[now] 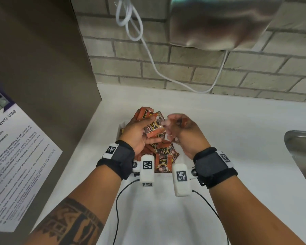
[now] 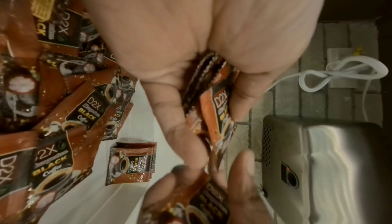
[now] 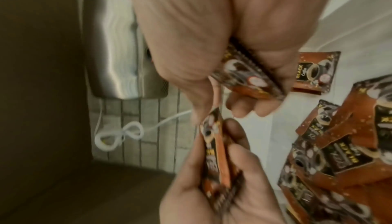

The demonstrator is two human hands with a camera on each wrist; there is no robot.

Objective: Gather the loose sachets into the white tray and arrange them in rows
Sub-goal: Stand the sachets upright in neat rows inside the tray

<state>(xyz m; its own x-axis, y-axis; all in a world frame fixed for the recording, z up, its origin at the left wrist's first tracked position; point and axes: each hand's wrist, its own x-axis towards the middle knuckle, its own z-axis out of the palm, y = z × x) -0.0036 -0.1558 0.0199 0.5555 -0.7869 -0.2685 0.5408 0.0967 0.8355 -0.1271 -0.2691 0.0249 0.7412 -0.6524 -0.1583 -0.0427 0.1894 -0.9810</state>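
Note:
Brown-and-orange "D2X Black Coffee" sachets (image 1: 163, 157) lie heaped in the white tray (image 1: 120, 129), which sits on the counter under both hands. My left hand (image 1: 149, 121) grips a stack of sachets (image 2: 216, 110) on edge between thumb and fingers. My right hand (image 1: 171, 128) is blurred just to the right of it and pinches a sachet (image 3: 244, 76). The two hands almost touch above the far end of the tray. In the left wrist view a small stack of sachets (image 2: 131, 162) lies apart from the heap (image 2: 74, 110). Most of the tray is hidden.
A white counter (image 1: 237, 138) runs to a steel sink (image 1: 302, 152) at the right. On the brick wall hang a steel dispenser (image 1: 219, 23) and a looped white cable (image 1: 148, 55). A brown panel with a printed notice (image 1: 16, 156) stands at the left.

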